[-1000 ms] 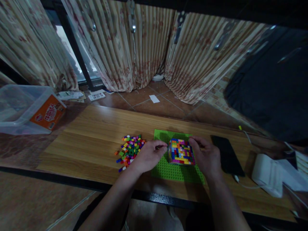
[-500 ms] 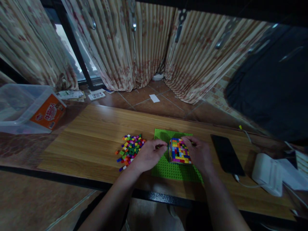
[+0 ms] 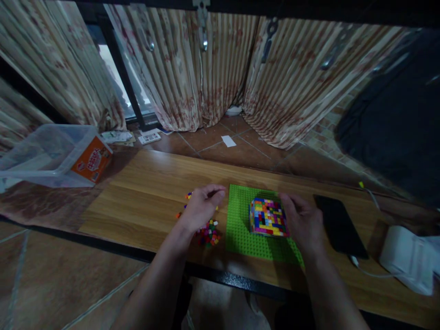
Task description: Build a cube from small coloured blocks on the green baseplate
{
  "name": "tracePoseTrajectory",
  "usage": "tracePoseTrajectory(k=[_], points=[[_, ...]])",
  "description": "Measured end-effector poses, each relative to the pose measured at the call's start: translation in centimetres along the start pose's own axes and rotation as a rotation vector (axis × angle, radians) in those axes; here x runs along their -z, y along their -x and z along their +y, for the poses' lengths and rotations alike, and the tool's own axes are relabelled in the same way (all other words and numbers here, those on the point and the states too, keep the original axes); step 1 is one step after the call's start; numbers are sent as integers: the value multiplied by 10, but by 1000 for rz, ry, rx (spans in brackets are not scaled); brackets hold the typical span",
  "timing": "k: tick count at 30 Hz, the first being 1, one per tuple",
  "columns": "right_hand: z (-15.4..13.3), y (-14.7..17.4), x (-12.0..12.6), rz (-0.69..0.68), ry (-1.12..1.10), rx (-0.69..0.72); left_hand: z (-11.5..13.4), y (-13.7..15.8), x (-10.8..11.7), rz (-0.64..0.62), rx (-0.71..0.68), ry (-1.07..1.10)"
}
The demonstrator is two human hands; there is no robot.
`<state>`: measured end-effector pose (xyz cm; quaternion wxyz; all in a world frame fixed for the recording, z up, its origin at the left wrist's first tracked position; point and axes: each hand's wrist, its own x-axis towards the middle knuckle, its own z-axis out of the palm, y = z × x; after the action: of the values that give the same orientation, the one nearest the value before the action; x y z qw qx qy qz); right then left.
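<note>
A block of many coloured toy building bricks [image 3: 268,217] stands on a green studded baseplate [image 3: 239,220]. My right hand [image 3: 304,222] is at the block's right edge, fingers curled and overlapping that side in view. Whether it grips the block or a small brick is hidden. My left hand [image 3: 201,208] hovers over the pile of loose small bricks [image 3: 209,233], left of the baseplate, and covers much of it. Its thumb and index finger are close together. Anything between them is too small to make out.
Right of the baseplate lies a black phone [image 3: 340,227] with a white cable, beside a white device [image 3: 407,259]. A clear plastic bin [image 3: 51,156] with an orange label stands at the left. Curtains [image 3: 220,73] hang beyond the wooden tabletop [image 3: 137,197].
My left hand has moved left, from beside the brick block to over the loose pile. My right hand has drawn back from the block's top to its right edge. The view has shifted left.
</note>
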<state>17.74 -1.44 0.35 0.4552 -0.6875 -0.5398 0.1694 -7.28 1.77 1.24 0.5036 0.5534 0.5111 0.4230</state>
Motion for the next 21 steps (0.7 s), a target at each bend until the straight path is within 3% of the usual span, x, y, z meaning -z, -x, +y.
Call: tracePoseTrajectory(k=[4, 6, 9, 11, 14, 21], points=[[-27, 24, -2, 157, 12, 209, 2, -4, 16, 177, 18, 104], [-45, 44, -10, 63, 22, 359, 1, -5, 19, 210, 22, 146], [-62, 74, -29, -192, 13, 600, 1, -6, 21, 230, 16, 179], [-62, 88, -43, -332, 29, 628, 2, -5, 22, 227, 20, 180], [-53, 101, -60, -425, 122, 572, 3, -4, 23, 212, 30, 171], [-44, 113, -78, -414, 202, 558, -1, -4, 28, 218, 11, 154]])
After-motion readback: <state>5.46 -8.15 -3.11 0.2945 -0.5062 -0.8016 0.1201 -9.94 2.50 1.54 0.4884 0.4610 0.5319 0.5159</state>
